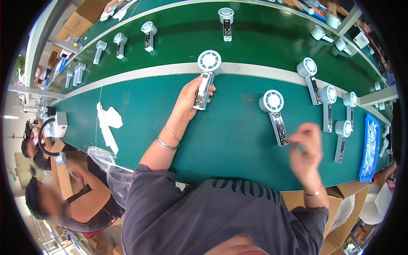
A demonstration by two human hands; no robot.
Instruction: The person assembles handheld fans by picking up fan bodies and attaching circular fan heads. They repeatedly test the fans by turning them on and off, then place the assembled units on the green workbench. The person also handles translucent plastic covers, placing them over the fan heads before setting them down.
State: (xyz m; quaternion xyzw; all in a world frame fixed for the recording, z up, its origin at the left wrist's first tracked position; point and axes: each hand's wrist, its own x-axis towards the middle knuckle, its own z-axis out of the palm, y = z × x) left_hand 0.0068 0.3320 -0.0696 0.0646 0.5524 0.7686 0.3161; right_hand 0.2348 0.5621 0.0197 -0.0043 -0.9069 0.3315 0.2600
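Note:
My left hand (186,98) is closed round the handle of a pale blue handheld fan (203,91), at the edge between bench and belt. The fan's round grille points up and away, and its handle front looks glossy. My right hand (307,148) is smeared by motion above the bench; its fingers look bent, and I cannot make out whether they hold anything. Just left of it lies another handheld fan (279,127) with its circuit board showing in the handle. Several similar fans (328,114) with bare boards lie farther right.
Beyond a pale rail (255,69), a green belt (182,44) carries several fans. A blue tray (369,148) of whitish parts stands at far right. White cloths (109,123) lie on the bench's left. A co-worker (80,195) sits at left; an open cardboard box (340,208) is at lower right.

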